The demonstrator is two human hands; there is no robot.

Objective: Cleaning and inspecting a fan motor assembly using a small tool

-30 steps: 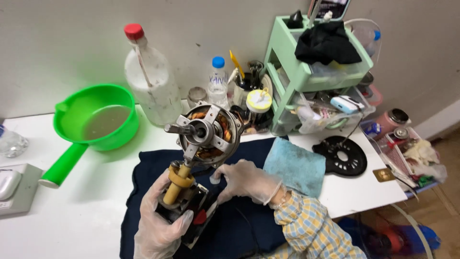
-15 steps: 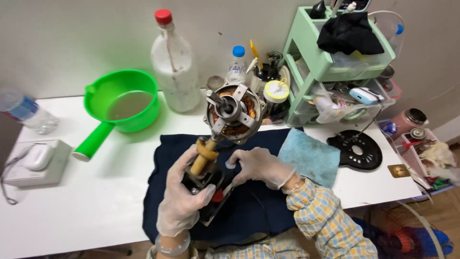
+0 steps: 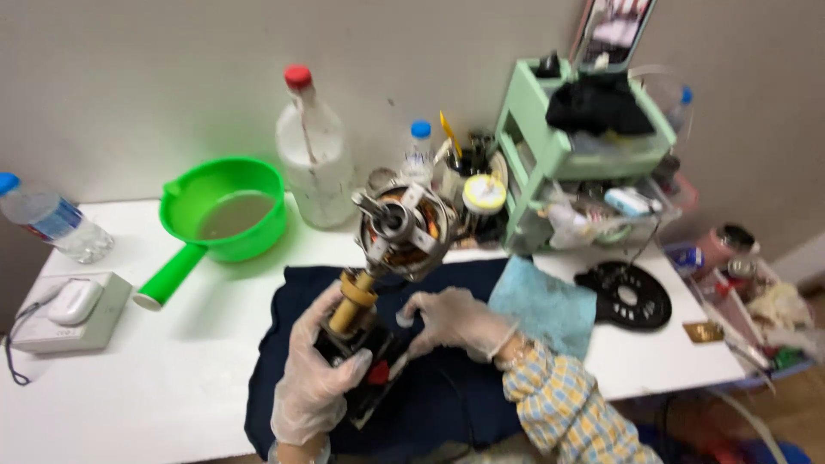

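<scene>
Motor (image 3: 404,228) upright mid-cloth (image 3: 292,301), bare table (image 3: 155,378) leftward. Left hand (image 3: 318,378) gripping black base (image 3: 365,374); right hand (image 3: 451,320) loosely curled, fingertips touching it.

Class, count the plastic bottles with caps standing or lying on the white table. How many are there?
3. A blue-capped bottle lies at the far left, a large red-capped bottle stands behind the green scoop, and a small blue-capped bottle stands beside it. The cluttered shelf may hide more.

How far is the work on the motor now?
Done: the motor is bare, its copper windings showing, over a dark cloth. In hand: the left hand grips its black base and the right hand touches beside it. Left: nothing looks detached yet.
</scene>
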